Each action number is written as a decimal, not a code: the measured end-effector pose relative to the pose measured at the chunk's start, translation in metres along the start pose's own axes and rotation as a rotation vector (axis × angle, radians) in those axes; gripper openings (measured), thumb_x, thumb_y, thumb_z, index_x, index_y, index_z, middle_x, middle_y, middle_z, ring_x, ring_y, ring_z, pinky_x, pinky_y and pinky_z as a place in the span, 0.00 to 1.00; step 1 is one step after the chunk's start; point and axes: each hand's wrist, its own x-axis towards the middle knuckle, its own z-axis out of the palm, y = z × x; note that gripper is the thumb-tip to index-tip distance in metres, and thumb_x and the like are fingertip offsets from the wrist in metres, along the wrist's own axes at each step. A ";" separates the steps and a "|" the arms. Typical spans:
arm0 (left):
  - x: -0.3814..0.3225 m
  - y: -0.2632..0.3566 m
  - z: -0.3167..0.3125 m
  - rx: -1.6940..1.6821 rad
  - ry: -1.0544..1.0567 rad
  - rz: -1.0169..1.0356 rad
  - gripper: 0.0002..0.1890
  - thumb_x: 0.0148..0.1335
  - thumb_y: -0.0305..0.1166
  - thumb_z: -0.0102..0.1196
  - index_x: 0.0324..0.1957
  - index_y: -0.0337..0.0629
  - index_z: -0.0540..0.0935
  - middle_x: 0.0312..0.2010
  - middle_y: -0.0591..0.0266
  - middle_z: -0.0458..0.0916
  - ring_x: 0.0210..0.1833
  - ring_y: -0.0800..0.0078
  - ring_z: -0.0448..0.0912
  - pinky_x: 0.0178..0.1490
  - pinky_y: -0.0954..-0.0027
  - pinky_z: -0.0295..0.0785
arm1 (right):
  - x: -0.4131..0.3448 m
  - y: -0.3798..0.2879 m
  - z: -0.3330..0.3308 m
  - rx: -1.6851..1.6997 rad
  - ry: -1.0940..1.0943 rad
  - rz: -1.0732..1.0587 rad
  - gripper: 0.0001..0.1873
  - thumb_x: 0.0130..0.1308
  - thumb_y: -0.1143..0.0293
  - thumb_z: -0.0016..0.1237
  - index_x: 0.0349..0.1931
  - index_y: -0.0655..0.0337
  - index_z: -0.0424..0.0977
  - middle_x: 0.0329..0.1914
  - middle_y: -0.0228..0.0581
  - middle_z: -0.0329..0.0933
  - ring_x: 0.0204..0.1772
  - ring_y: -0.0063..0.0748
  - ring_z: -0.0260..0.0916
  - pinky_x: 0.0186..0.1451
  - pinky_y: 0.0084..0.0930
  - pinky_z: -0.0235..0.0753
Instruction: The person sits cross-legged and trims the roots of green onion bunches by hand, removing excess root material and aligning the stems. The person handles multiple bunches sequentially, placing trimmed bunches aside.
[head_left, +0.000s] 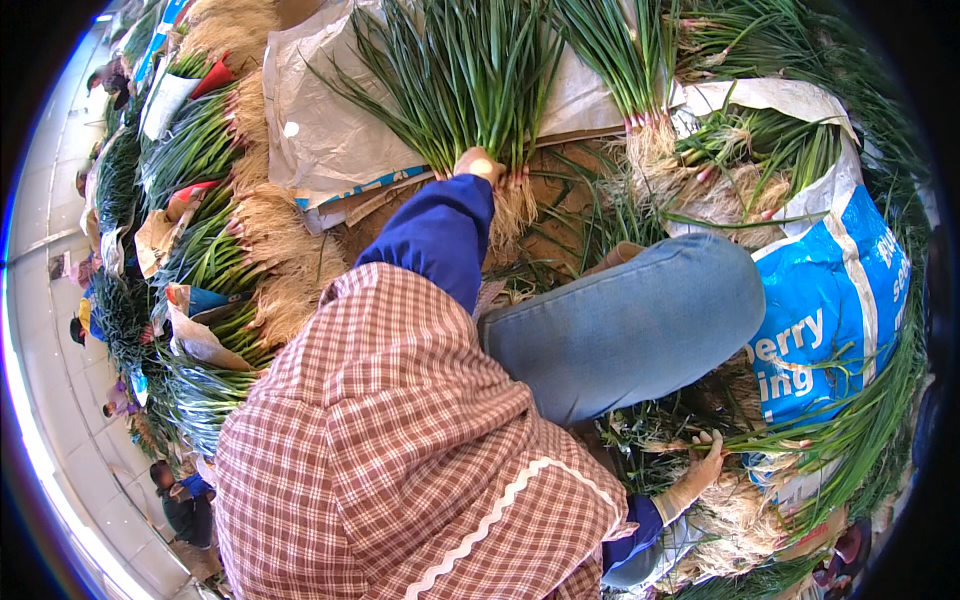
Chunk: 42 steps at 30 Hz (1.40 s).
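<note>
Near the top middle, my left hand is closed around the lower stems of a large bunch of green onions, leaves fanned upward and pale roots hanging beneath. Blue sleeve covers that arm. A second bunch of green onions lies right of it, its roots on the edge of a white sheet. At the lower right, my right hand grips the root end of a few loose green onions, whose leaves trail right. Between my hands is my bent knee in blue jeans.
A blue and white sack stands right of my knee, beside an opened white wrapping with more green onions. Root-out bundles are stacked along the left. Cut leaves litter the brown ground. Several people sit at the far left.
</note>
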 end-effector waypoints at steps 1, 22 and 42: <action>0.008 -0.006 0.000 -0.105 -0.031 -0.036 0.14 0.57 0.34 0.64 0.25 0.29 0.84 0.23 0.49 0.83 0.22 0.64 0.82 0.28 0.64 0.74 | -0.001 0.001 -0.002 0.018 -0.014 -0.047 0.18 0.73 0.63 0.39 0.54 0.64 0.73 0.43 0.42 0.77 0.44 0.32 0.76 0.45 0.26 0.79; -0.134 0.038 -0.179 -1.478 -0.673 0.588 0.12 0.59 0.32 0.53 0.42 0.39 0.69 0.33 0.62 0.70 0.28 0.77 0.71 0.37 0.59 0.86 | -0.014 -0.014 0.003 0.056 0.034 -0.098 0.21 0.70 0.57 0.42 0.53 0.63 0.74 0.42 0.39 0.78 0.41 0.31 0.76 0.45 0.25 0.76; -0.165 0.279 -0.107 -1.611 -1.190 0.932 0.15 0.51 0.35 0.62 0.34 0.45 0.68 0.20 0.70 0.69 0.16 0.80 0.65 0.25 0.75 0.62 | -0.047 -0.396 0.295 -0.314 -1.074 -0.347 0.31 0.74 0.47 0.39 0.68 0.60 0.62 0.64 0.49 0.65 0.58 0.35 0.70 0.54 0.30 0.73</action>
